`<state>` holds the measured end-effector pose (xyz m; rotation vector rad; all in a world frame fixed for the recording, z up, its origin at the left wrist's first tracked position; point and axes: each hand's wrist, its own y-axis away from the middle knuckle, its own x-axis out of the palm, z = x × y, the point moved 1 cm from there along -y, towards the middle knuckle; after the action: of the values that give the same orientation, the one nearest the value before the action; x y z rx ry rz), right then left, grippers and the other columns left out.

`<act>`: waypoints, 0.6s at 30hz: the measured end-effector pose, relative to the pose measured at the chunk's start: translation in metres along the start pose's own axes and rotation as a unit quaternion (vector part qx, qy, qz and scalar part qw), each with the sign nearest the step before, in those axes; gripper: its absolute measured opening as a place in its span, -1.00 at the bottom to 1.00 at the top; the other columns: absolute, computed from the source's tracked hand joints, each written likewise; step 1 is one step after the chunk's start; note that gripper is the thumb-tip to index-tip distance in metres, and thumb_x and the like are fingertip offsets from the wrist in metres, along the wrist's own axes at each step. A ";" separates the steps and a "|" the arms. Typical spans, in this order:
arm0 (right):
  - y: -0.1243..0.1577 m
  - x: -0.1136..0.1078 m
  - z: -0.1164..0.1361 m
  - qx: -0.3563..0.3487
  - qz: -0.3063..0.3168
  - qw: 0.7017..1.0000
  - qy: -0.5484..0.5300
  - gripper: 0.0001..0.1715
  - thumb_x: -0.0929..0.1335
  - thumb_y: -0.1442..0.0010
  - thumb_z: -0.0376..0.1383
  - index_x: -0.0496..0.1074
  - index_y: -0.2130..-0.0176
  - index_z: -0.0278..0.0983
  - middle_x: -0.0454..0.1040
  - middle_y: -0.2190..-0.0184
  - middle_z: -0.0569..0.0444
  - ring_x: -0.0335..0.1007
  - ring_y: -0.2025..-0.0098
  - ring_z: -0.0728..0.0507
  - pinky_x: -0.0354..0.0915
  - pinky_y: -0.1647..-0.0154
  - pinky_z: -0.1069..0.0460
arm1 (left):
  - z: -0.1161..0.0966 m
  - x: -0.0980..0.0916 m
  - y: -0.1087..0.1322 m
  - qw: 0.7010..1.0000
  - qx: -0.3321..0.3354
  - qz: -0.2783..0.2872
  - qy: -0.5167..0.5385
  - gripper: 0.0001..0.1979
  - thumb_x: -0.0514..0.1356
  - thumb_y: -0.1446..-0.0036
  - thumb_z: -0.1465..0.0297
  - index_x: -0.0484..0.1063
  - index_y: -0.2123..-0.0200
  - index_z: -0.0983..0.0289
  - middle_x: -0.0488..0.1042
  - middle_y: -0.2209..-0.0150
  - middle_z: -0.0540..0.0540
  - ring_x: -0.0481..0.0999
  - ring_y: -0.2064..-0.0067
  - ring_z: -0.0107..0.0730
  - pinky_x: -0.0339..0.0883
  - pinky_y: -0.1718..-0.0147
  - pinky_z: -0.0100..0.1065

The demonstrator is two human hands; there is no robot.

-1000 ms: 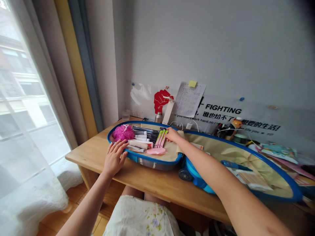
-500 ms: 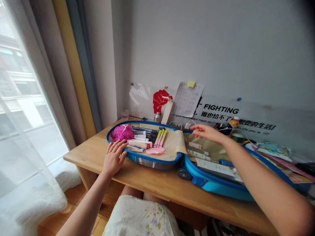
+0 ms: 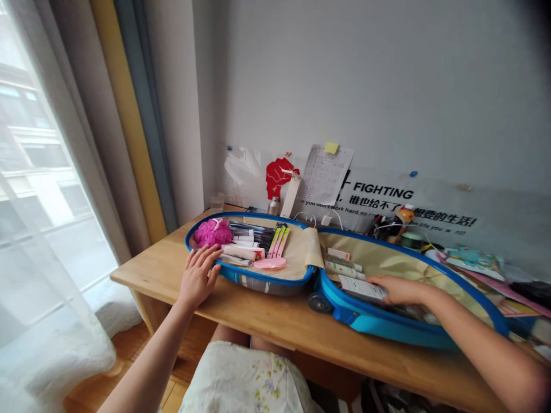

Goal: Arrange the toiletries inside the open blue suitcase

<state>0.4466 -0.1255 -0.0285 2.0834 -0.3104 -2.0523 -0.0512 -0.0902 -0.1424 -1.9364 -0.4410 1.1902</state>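
Note:
My left hand (image 3: pixel 198 276) lies open, fingers spread, over the near left rim of a blue suitcase (image 3: pixel 267 281) that stands opened flat. Close to its fingertips are a bright pink bath puff (image 3: pixel 214 233) and several tubes (image 3: pixel 241 252). My right hand (image 3: pixel 398 289) reaches down into the suitcase's right half. Its thumb and fingers close around the right end of a flat white printed packet (image 3: pixel 359 287); the fingertips are partly hidden. Beside that packet lie a white-green tube (image 3: pixel 344 269) and a small box (image 3: pixel 338 254).
Pink razors (image 3: pixel 279 241) and a pink oval case (image 3: pixel 270 263) rest in the left half. The suitcase sits on a wooden desk (image 3: pixel 159 264) against a wall. Behind it stand a small metal bottle (image 3: pixel 274 205) and an orange bottle (image 3: pixel 404 217). Papers (image 3: pixel 476 263) pile up at the right.
My right hand has come down from above the back rim into the suitcase's right half, onto the printed packet. My left hand stays at the left rim.

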 end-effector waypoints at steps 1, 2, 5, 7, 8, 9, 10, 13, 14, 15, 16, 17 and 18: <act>0.000 0.000 0.001 -0.002 0.002 1.000 0.001 -0.28 0.35 0.24 -0.54 0.57 0.07 -0.09 0.55 -0.01 -0.07 0.51 -0.02 -0.17 0.33 -0.01 0.09 | 0.000 0.000 0.000 1.000 0.000 -0.001 -0.001 -0.59 -0.05 -0.32 0.22 0.43 -0.10 0.14 0.46 -0.14 0.14 0.32 -0.24 -0.13 -0.01 -0.28 -0.02; 0.000 -0.001 0.002 -0.004 0.003 1.000 0.004 -0.29 0.35 0.25 -0.54 0.58 0.09 -0.10 0.56 0.01 -0.07 0.52 0.01 -0.17 0.34 0.01 0.08 | 0.000 0.000 0.000 1.000 0.000 -0.001 -0.001 -0.59 -0.05 -0.33 0.23 0.43 -0.10 0.14 0.46 -0.14 0.14 0.32 -0.24 -0.13 -0.01 -0.28 -0.02; 0.004 -0.007 0.003 -0.006 -0.001 1.000 0.012 -0.30 0.35 0.25 -0.54 0.56 0.08 -0.12 0.55 0.02 -0.08 0.51 0.01 -0.18 0.34 0.02 0.08 | 0.000 0.000 0.000 1.000 -0.001 0.002 -0.001 -0.60 -0.05 -0.34 0.23 0.43 -0.10 0.16 0.45 -0.16 0.14 0.31 -0.25 -0.12 -0.01 -0.28 -0.01; 0.008 -0.016 0.001 -0.005 -0.010 1.000 0.017 -0.30 0.34 0.22 -0.53 0.54 0.06 -0.12 0.53 0.00 -0.07 0.49 -0.01 -0.18 0.32 -0.01 0.08 | -0.001 0.000 0.000 1.000 -0.002 0.004 0.002 -0.60 -0.05 -0.33 0.22 0.43 -0.10 0.15 0.45 -0.16 0.14 0.30 -0.26 -0.12 -0.01 -0.28 -0.01; 0.010 -0.022 -0.001 -0.005 -0.017 1.000 0.019 -0.31 0.34 0.21 -0.52 0.54 0.06 -0.11 0.53 0.00 -0.07 0.48 -0.02 -0.18 0.32 -0.01 0.08 | -0.001 0.001 0.000 1.000 -0.003 0.004 0.003 -0.60 -0.04 -0.33 0.22 0.43 -0.10 0.15 0.45 -0.16 0.13 0.31 -0.26 -0.13 -0.01 -0.28 -0.01; 0.012 -0.029 -0.003 -0.005 -0.027 0.999 0.020 -0.33 0.34 0.19 -0.50 0.54 0.06 -0.11 0.53 0.00 -0.07 0.48 -0.02 -0.18 0.32 -0.02 0.08 | -0.001 0.001 0.000 1.000 -0.004 0.003 0.005 -0.61 -0.04 -0.33 0.23 0.43 -0.09 0.14 0.45 -0.16 0.13 0.31 -0.25 -0.13 -0.01 -0.28 -0.01; 0.013 -0.038 -0.005 -0.002 -0.041 0.999 0.020 -0.35 0.34 0.17 -0.49 0.54 0.06 -0.12 0.52 0.00 -0.08 0.48 -0.02 -0.19 0.32 -0.01 0.07 | -0.001 0.001 0.000 1.000 -0.004 0.002 0.005 -0.61 -0.04 -0.33 0.23 0.44 -0.09 0.14 0.45 -0.16 0.13 0.31 -0.25 -0.13 -0.01 -0.28 -0.01; 0.010 -0.069 -0.004 0.005 -0.107 0.994 0.020 -0.41 0.34 0.09 -0.44 0.51 0.01 -0.20 0.50 -0.03 -0.17 0.48 -0.01 -0.21 0.32 -0.01 0.05 | 0.000 0.001 0.001 1.000 -0.004 0.004 0.006 -0.60 -0.04 -0.34 0.23 0.43 -0.10 0.16 0.44 -0.17 0.13 0.31 -0.25 -0.12 -0.01 -0.28 0.00; 0.007 -0.079 0.001 0.006 -0.133 0.991 0.023 -0.41 0.34 0.05 -0.42 0.50 -0.02 -0.24 0.48 -0.04 -0.21 0.48 -0.01 -0.22 0.32 -0.01 0.03 | 0.000 0.001 0.001 1.000 -0.003 0.005 0.006 -0.60 -0.05 -0.34 0.23 0.43 -0.10 0.16 0.44 -0.17 0.13 0.31 -0.25 -0.12 -0.01 -0.28 0.00; 0.002 -0.089 0.009 0.006 -0.158 0.987 0.027 -0.41 0.34 0.02 -0.39 0.47 -0.05 -0.28 0.47 -0.05 -0.24 0.48 0.00 -0.23 0.33 0.01 0.02 | 0.000 0.001 0.001 1.000 -0.002 0.005 0.006 -0.60 -0.05 -0.34 0.23 0.43 -0.10 0.17 0.44 -0.17 0.14 0.31 -0.25 -0.12 -0.01 -0.28 0.01; -0.003 -0.098 0.019 0.003 -0.181 0.983 0.032 -0.40 0.34 -0.01 -0.36 0.45 -0.09 -0.31 0.46 -0.06 -0.25 0.48 0.01 -0.24 0.34 0.02 0.00 | 0.000 0.001 0.001 1.000 -0.002 0.004 0.006 -0.60 -0.05 -0.34 0.23 0.43 -0.10 0.16 0.44 -0.17 0.14 0.31 -0.25 -0.12 -0.01 -0.28 0.01; -0.011 -0.105 0.032 0.000 -0.201 0.979 0.038 -0.39 0.35 -0.04 -0.33 0.42 -0.12 -0.33 0.45 -0.07 -0.26 0.48 0.01 -0.26 0.34 0.03 -0.01 | -0.001 0.001 0.001 1.000 -0.002 0.002 0.005 -0.60 -0.05 -0.34 0.23 0.44 -0.09 0.16 0.44 -0.17 0.14 0.31 -0.25 -0.11 0.00 -0.28 0.01; -0.020 -0.110 0.047 -0.007 -0.215 0.976 0.042 -0.36 0.35 -0.05 -0.30 0.39 -0.15 -0.34 0.44 -0.09 -0.24 0.46 0.00 -0.26 0.33 0.02 -0.01 | -0.001 0.000 0.001 1.000 -0.001 0.001 0.005 -0.60 -0.05 -0.34 0.23 0.44 -0.09 0.16 0.44 -0.17 0.14 0.32 -0.25 -0.11 0.00 -0.28 0.01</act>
<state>0.3980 -0.0750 0.0705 2.3852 0.1870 -2.1653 -0.0505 -0.0906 -0.1428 -1.9446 -0.4354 1.1810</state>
